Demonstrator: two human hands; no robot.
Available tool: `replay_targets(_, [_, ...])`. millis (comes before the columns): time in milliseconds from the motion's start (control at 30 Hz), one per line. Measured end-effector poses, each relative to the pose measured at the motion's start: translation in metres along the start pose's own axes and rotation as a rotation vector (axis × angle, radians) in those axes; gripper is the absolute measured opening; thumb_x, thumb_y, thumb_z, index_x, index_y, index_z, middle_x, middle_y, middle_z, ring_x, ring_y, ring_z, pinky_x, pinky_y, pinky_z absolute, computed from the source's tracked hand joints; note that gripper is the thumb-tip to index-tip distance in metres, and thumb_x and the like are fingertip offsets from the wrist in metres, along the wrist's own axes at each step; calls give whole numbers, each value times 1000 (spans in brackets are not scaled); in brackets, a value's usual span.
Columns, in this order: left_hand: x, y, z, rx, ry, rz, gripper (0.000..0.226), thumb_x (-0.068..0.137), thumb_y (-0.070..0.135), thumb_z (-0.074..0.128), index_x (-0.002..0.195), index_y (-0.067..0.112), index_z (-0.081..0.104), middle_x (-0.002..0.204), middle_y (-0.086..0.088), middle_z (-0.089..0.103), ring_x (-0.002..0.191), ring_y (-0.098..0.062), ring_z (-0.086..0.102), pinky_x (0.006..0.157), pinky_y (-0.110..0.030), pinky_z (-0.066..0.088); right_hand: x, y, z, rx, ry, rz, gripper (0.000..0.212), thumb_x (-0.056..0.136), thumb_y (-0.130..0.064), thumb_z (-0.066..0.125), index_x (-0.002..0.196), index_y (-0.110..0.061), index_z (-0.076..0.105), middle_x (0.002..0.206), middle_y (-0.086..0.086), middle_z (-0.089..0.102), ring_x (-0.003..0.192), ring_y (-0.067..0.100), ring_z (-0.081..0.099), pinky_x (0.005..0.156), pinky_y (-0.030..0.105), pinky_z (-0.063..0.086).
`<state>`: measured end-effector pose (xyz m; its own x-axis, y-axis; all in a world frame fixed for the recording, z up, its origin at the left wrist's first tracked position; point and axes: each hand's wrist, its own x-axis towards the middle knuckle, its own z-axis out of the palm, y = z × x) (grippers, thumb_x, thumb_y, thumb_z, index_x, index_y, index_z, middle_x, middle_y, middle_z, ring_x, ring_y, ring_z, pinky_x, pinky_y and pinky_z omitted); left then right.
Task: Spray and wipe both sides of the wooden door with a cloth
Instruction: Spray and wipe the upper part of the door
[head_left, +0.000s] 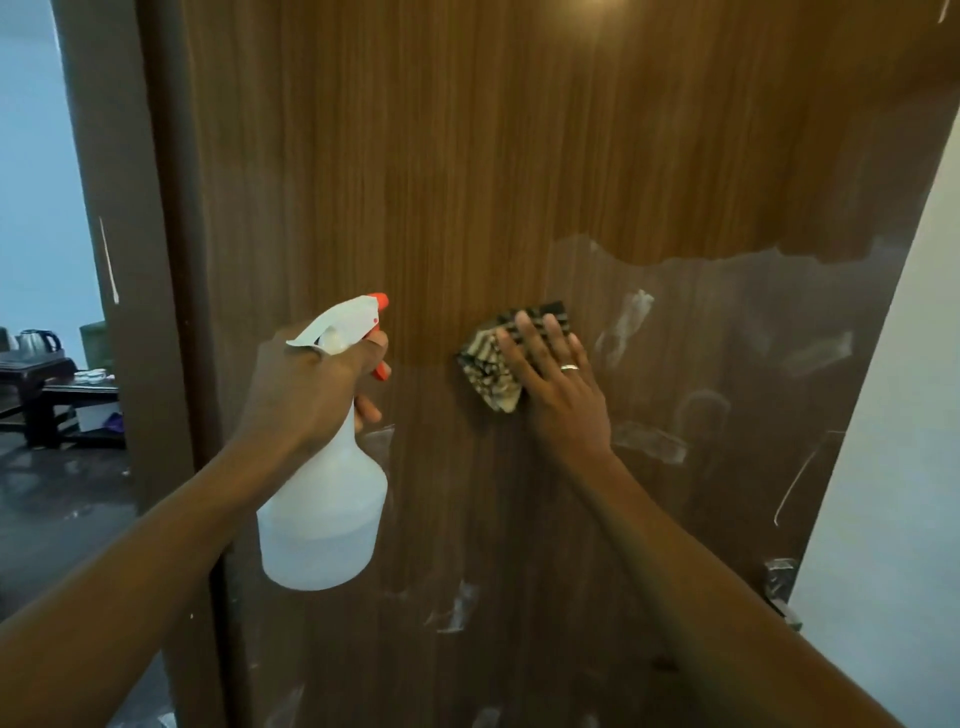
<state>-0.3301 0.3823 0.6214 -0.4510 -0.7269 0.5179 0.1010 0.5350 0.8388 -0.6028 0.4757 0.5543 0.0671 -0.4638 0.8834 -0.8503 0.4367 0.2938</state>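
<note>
Closest to the lens, at bottom left: left forearm (130, 571), rising diagonally toward the middle. Farther left and well behind, through the opening: dark low table (52, 395) with a metal kettle (39, 340) on top, glossy dark floor (52, 493) below. Next, dark brown door frame (156, 208) running top to bottom, marked by a thin pale scratch (108, 260). Just right of the frame's edge, left hand (311, 384) raised in front of the wooden door (467, 156), fingers curled round the neck of a translucent white spray bottle (324, 519), one finger on the orange trigger (381, 370), orange nozzle (379, 300) pointing right toward the door face; bottle held upright. Across the door: warm, clear wood grain in the upper part and in a band down the middle; dull hazy film with white smears (628, 322) over the lower part and right side. At centre, patterned cloth (488, 364), folded, pressed flat against the door face at the border of clear and hazy wood. On top of it, right hand (561, 384), fingers straight and slightly spread, palm against the cloth, silver ring (569, 367) on one finger; right forearm (701, 571) running down to the bottom right corner. Farther right, low at the door's edge, metal door handle (779, 577), only partly visible. At far right, pale wall (883, 467).
</note>
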Motion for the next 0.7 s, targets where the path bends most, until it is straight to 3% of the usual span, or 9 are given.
replay_targets(133, [-5,4,22,-9,16,-8,27,89,38,59,112,23,62,84,1,71,51,-18,65,44,-20,51,32,42,-21,70,30,329,67,95,-4,44,157,-21,26,165,6,21,152,34,14,119,56,23])
replay_targets(233, [-6,11,40,-21,-12,9,27,89,38,60,113,26,61,84,1,71,56,-23,67,54,-31,57,83,47,-40,135,38,455,64,95,-20,25,159,-27,18,167,2,11,153,31,5,117,66,18])
replay_targets(333, [-6,18,58,-28,-34,41,23,90,37,59,112,31,61,82,2,71,58,-26,67,55,-32,56,83,42,-34,80,20,255,63,95,-26,27,158,-28,21,166,2,14,153,30,9,118,63,17])
replay_targets(433, [-5,24,76,-35,-75,58,26,90,36,59,116,32,59,84,1,71,59,-27,68,55,-31,56,31,50,-11,19,57,-51,64,94,-13,55,154,-22,35,162,7,29,150,33,21,119,54,23])
replay_targets(500, [-4,26,87,-41,-98,53,28,90,36,59,117,29,58,87,-1,71,61,-27,68,54,-29,55,-3,67,-3,-9,55,-57,72,91,-10,65,154,-23,33,161,6,30,150,31,23,121,50,23])
replay_targets(600, [-3,27,100,-54,-124,42,29,89,35,60,115,22,60,88,-2,70,60,-26,66,51,-26,53,-24,101,-13,-7,60,165,79,91,-7,65,156,-23,23,162,6,28,150,33,23,119,52,27])
replay_targets(700, [1,27,110,-60,-137,53,25,89,35,60,112,23,61,89,-3,70,61,-26,67,54,-28,54,4,132,-34,101,82,460,71,96,-1,48,158,-24,21,165,6,19,152,32,13,115,56,33])
